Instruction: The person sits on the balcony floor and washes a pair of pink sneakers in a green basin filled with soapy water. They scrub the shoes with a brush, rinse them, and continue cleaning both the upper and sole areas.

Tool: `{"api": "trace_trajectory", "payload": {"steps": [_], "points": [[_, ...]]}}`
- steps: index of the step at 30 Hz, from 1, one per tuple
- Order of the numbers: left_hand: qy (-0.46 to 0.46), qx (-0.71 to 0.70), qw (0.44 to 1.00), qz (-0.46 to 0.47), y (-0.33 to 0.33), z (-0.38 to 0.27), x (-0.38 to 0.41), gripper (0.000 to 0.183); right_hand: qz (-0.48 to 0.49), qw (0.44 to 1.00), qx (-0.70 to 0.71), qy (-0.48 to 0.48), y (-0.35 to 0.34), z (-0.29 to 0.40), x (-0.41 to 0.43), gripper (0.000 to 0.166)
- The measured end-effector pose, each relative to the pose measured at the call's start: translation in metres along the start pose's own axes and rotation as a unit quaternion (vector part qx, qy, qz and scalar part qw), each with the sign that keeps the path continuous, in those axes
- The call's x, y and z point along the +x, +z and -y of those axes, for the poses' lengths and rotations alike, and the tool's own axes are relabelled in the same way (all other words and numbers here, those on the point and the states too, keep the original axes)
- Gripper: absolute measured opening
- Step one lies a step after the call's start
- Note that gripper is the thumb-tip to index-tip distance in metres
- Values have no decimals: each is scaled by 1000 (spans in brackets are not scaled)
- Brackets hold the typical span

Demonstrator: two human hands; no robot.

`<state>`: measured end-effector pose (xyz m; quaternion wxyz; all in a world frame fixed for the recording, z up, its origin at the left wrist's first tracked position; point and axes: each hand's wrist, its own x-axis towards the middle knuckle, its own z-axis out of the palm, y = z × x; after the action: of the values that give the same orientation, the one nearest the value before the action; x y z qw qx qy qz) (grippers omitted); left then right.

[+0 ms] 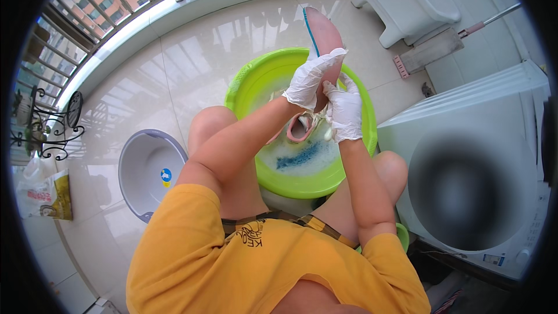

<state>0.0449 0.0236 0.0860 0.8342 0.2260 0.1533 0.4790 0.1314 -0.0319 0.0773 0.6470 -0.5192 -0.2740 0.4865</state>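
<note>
Both hands wear white disposable gloves. My left hand [311, 79] grips a pink shoe insole [324, 30] with a blue edge, its toe end pointing away from me. Against the insole's lower end is my right hand [346, 111], thumb on its surface; some fingers are hidden. Below them stands a lime-green plastic basin [301, 185] holding sudsy water. A pink shoe [300, 130] with pale laces lies in the suds, partly covered by the hands and forearm. Near it floats a dark blue bristly patch [298, 155], perhaps a brush.
A grey plastic basin [139, 170] rests on the tiles to the left. At right are a white appliance [462, 113], a flat squeeze mop [431, 50] and a white plastic tub-like stool [409, 4]. Railings, a black metal plant stand [48, 126] and plastic bags [41, 192] line the left side.
</note>
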Motion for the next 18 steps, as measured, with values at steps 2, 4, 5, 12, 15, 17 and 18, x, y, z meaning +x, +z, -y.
{"api": "trace_trajectory", "payload": {"steps": [2,4,5,12,15,17,18], "points": [[-22,-27,999,38,-5,-10,8,45,-13,998,-57,-15,-2,7,-1,50],[-65,-45,995,57,-11,-31,8,55,-24,995,-92,-30,3,30,-17,45],[-38,-65,996,39,-15,-35,11,59,-27,994,-102,-37,4,38,-26,43],[-8,-160,986,44,-32,-51,24,65,158,880,-385,-230,-22,27,-49,39],[-40,-151,987,24,-33,-32,25,66,160,841,-444,-264,-16,13,-38,40],[-61,-68,996,-12,-18,-12,11,64,119,862,-458,-180,-8,13,-25,39],[-64,-78,995,-27,-11,-3,3,66,111,858,-448,-226,-6,8,-17,39]]}}
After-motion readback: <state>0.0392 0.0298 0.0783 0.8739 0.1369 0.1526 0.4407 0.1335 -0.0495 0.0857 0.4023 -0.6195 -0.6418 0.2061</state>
